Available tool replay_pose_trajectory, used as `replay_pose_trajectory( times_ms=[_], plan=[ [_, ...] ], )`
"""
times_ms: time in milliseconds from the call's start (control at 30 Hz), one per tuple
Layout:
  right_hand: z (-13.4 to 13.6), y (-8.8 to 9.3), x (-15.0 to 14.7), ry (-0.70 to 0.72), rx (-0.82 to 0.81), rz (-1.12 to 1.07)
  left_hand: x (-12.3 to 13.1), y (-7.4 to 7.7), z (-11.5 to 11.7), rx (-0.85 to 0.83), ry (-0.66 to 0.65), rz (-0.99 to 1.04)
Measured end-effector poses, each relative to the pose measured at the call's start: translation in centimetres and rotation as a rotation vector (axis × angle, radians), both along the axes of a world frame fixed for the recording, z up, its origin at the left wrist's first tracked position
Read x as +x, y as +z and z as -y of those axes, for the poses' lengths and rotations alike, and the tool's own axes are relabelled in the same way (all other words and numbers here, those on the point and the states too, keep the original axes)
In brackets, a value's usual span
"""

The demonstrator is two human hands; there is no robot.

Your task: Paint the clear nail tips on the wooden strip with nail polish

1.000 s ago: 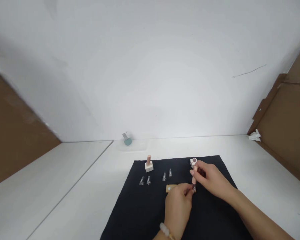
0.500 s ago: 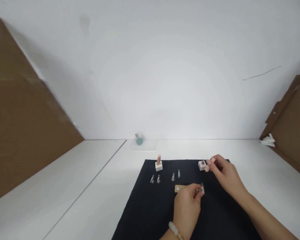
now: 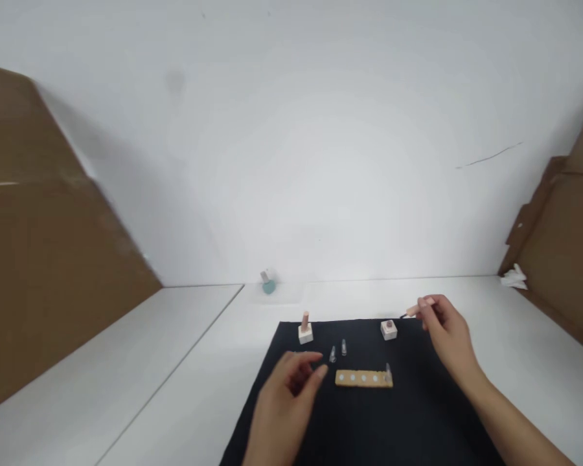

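Observation:
My left hand [image 3: 286, 404] is over the left part of the black mat [image 3: 359, 427], thumb and forefinger apart, holding nothing. My right hand [image 3: 444, 330] pinches a pink cap with a small brush [image 3: 412, 311] pointing left. Left of it stands an uncapped square white bottle [image 3: 388, 330]. A tan strip [image 3: 358, 378] with white dots lies on the mat, a clear nail tip [image 3: 388, 372] upright at its right end. Two clear nail tips [image 3: 344, 347] lie above the strip. A capped white bottle [image 3: 306, 332] stands at the mat's upper left.
A teal bottle [image 3: 269, 285] leans on a clear tray [image 3: 291, 294] behind the mat. Crumpled white tissue [image 3: 514, 277] lies at the right, by a cardboard panel [image 3: 571, 259]. Another cardboard panel [image 3: 53, 259] stands at the left.
My left hand has let go of the strip and nail tip and moved left, opening. My right hand has moved right, away from the uncapped bottle, and the brush now shows. The view has shifted slightly.

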State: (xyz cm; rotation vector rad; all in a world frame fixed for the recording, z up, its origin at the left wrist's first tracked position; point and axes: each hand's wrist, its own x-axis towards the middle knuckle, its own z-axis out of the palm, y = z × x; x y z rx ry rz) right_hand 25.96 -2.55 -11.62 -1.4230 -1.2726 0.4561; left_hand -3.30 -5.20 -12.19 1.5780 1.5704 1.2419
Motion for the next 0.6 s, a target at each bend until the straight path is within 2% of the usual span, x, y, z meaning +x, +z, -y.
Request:
replay_pose_trajectory(
  times_ms=[133,233,333,433,600],
  plan=[
    [-0.4,-0.8,-0.4,0.040,-0.013,0.021,-1.9,1.8,-2.4,0.016,0.187,0.070],
    [-0.3,-1.3,-1.0,0.084,-0.030,0.046,-1.9,1.7,-2.8,-0.009,0.190,0.086],
    [-0.1,-1.6,-1.4,0.104,-0.050,0.064,-0.1,1.0,-2.3,0.015,0.030,0.012],
    [-0.1,-1.7,-1.4,0.093,-0.070,0.086,3.4,1.0,-2.4,-0.003,-0.194,-0.276],
    [-0.1,-1.9,-1.2,0.068,-0.077,0.133,9.8,2.2,-5.3,-0.026,-0.361,-0.506]
  ],
)
